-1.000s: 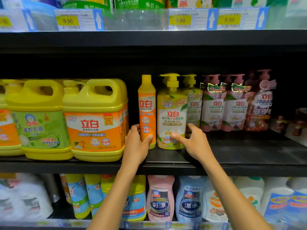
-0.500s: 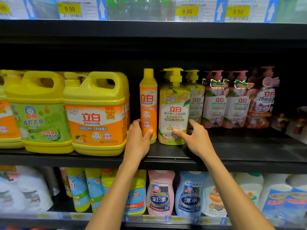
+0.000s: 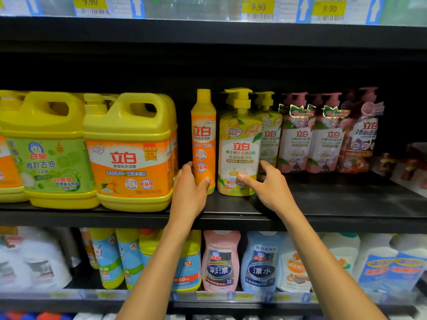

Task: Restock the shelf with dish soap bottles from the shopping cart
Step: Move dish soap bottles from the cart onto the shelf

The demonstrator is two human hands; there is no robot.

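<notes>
1. Reaching from the near edge of the view, two bare forearms stretch to the middle shelf (image 3: 346,204) of a black store rack.
2. The left hand (image 3: 188,192) grips the lower part of a slim orange dish soap bottle (image 3: 203,139). Its thumb lies across the front and its fingers wrap round the left side, their tips hidden behind the bottle.
3. That bottle stands upright on the shelf, just right of a big yellow jug with an orange label (image 3: 129,158).
4. The right hand (image 3: 270,188) holds a yellow pump bottle (image 3: 240,146) low down. The thumb tip presses the front label and the forefinger curves round the right side; the other fingers are tucked under and hard to see.
5. The pump bottle stands upright just beside the orange bottle, on its right. Whether the two touch cannot be told.
6. A second yellow pump bottle (image 3: 270,137) stands farther back, half covered by the first.
7. To the right stand pink pump bottles (image 3: 300,139), then a darker red one whose label is blurred.
8. At the far left a green-labelled jug (image 3: 50,162) stands, and another jug is cut off by the frame.
9. Yellow price tags (image 3: 257,6) reading 9.90 line the shelf above; the goods there are cropped.
10. On the lower shelf, a pink bottle (image 3: 219,262) and a blue bottle (image 3: 261,262) show between the arms, with blurred white containers at both sides.
</notes>
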